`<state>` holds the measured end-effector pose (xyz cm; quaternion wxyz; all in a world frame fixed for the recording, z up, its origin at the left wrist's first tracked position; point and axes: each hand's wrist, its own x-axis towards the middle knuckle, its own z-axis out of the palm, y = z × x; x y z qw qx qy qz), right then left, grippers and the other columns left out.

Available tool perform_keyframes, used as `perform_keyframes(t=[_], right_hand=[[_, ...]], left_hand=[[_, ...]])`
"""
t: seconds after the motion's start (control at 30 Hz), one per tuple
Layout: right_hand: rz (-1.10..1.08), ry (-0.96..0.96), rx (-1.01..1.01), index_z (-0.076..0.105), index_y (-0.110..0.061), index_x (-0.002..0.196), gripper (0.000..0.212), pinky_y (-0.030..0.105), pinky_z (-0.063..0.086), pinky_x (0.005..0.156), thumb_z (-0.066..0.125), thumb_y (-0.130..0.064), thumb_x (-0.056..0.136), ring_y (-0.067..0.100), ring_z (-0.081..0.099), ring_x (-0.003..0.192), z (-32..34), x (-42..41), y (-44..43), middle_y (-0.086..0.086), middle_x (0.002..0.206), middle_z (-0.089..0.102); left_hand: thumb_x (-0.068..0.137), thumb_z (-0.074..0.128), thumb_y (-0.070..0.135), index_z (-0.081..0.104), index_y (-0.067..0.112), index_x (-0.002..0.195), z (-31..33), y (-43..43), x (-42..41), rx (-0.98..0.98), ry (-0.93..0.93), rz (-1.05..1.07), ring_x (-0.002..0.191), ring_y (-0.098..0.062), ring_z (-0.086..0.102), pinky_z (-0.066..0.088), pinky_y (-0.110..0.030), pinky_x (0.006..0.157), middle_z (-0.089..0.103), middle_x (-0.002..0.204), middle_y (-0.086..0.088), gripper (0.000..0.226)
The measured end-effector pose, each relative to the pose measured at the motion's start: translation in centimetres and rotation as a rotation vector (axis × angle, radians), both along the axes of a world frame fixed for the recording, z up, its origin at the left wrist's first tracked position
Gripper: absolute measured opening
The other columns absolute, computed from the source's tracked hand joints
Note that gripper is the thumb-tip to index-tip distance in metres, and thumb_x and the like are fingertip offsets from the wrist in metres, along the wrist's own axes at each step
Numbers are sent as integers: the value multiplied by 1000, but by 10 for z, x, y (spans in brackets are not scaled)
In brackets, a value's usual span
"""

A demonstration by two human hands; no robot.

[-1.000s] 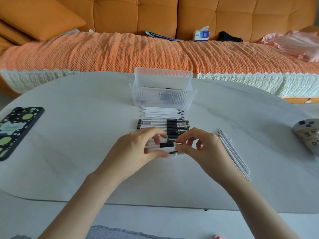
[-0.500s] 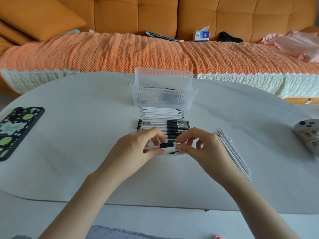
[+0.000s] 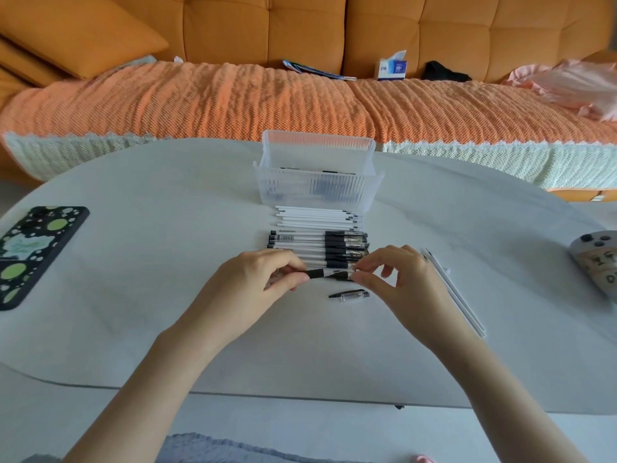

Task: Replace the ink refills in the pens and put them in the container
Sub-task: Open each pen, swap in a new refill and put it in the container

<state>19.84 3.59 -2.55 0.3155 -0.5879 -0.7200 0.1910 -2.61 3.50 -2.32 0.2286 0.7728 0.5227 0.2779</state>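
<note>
My left hand (image 3: 257,282) and my right hand (image 3: 397,279) pinch one pen (image 3: 329,274) between them, left on the barrel by the black grip, right at the tip end. A loose pen cap (image 3: 350,294) lies on the table just below it. Behind the hands lies a row of several black-and-clear pens (image 3: 317,245), then a row of white ink refills (image 3: 317,218). The clear ribbed plastic container (image 3: 317,188) stands behind those with a few pens inside. Several white refills (image 3: 457,295) lie to the right of my right hand.
The white oval table (image 3: 167,262) holds a phone in a black spotted case (image 3: 30,252) at the left edge and a grey device (image 3: 597,262) at the right edge. An orange sofa (image 3: 300,95) with a tissue box (image 3: 390,66) is behind.
The hands moved slightly apart, exposing the pen's black grip and tip. The loose cap below the hands is now fully in view.
</note>
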Motion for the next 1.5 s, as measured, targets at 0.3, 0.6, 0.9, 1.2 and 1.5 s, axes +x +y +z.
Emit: perform_keyframes(t=[0.3,0.6,0.9,1.2,1.5], right_hand=[[43,-240,24,72,-27,83,9,23,34,69,66,-34,83,10,39,87,-7,-12,0,-13,79,55],[53,1,-45,72,-28,89,16,4,31,71,76,-28,74,-4,41,86,1,-8,0,-16,85,58],[107,161,-96,70,-34,78,3,7,33,71,72,-35,76,4,44,86,11,-12,-5,-15,89,61],[20,578,-236,69,-21,74,9,19,35,62,68,-17,82,6,51,68,24,0,-2,-6,78,67],[-233,1031,-110,60,-7,81,13,18,40,46,52,-9,91,14,58,57,40,33,8,5,70,68]], left_hand=[[85,64,35,65,29,86,-2,0,1,-9,28,2,76,3,58,49,-23,73,62,80,21,6],[85,64,36,65,29,88,-2,0,0,1,34,-1,80,1,59,49,-25,74,62,83,19,7],[84,65,34,67,27,89,-1,-1,4,12,-11,-35,77,1,57,44,-13,69,59,76,25,8],[86,63,29,64,27,88,0,1,3,-6,-104,-38,63,-8,61,44,-15,62,64,74,16,3],[86,63,32,62,29,89,-2,0,6,-4,-43,-53,65,-9,59,47,-22,64,63,75,16,5]])
